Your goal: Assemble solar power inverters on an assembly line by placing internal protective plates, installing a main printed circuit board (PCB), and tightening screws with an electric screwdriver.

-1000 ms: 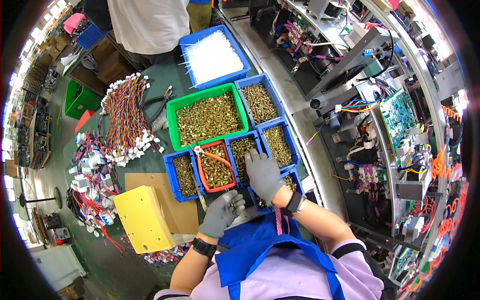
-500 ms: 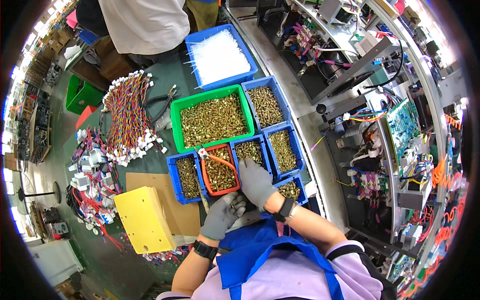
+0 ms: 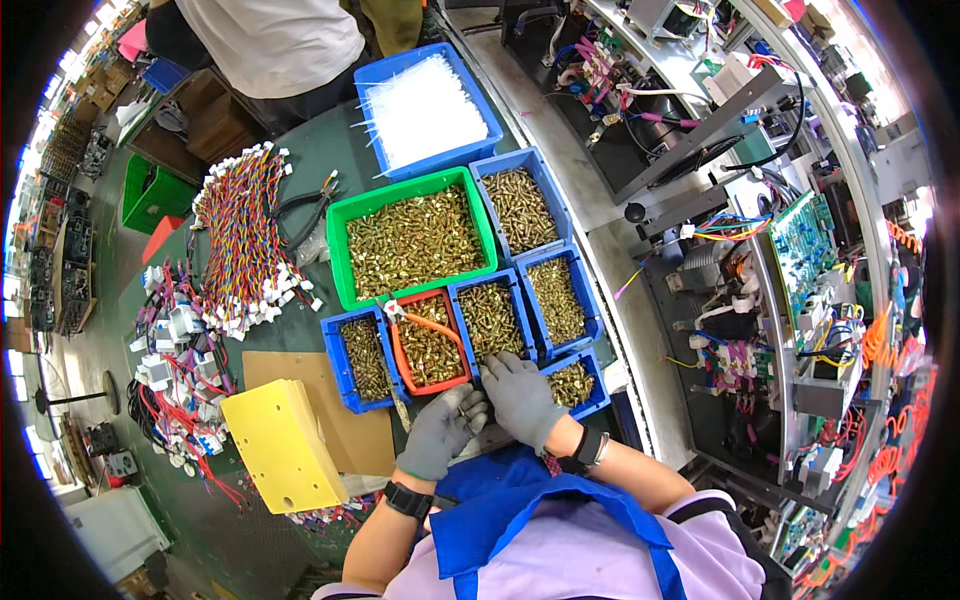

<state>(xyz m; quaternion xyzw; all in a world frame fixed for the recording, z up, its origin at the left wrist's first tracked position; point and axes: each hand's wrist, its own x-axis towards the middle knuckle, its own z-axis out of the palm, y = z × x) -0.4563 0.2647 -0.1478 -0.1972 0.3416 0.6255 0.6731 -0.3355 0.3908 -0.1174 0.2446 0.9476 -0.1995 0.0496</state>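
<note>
My left hand (image 3: 440, 432), in a grey glove, is curled into a loose fist just in front of the row of small bins. My right hand (image 3: 520, 395), also gloved, lies beside it with its fingertips touching the left fingers, over the front edge of a small blue bin (image 3: 590, 395) of brass screws. Whether either hand holds anything is hidden. Just beyond the hands are an orange-red bin (image 3: 395, 350) with orange-handled pliers (image 3: 418, 318) across it, blue screw bins (image 3: 495, 315), and a large green bin (image 3: 335, 262) full of brass screws.
A blue tray of white cable ties (image 3: 425, 110) stands at the back. Coloured wire harnesses (image 3: 245, 235) and black pliers (image 3: 305, 205) lie to the left, a yellow block (image 3: 280, 445) on cardboard nearer. Another person (image 3: 270, 40) stands across the bench. Open electronics with wiring (image 3: 800, 250) fill the right.
My right hand has drawn back from the blue screw bins toward my body and now meets the left hand. The left hand has stayed about where it was.
</note>
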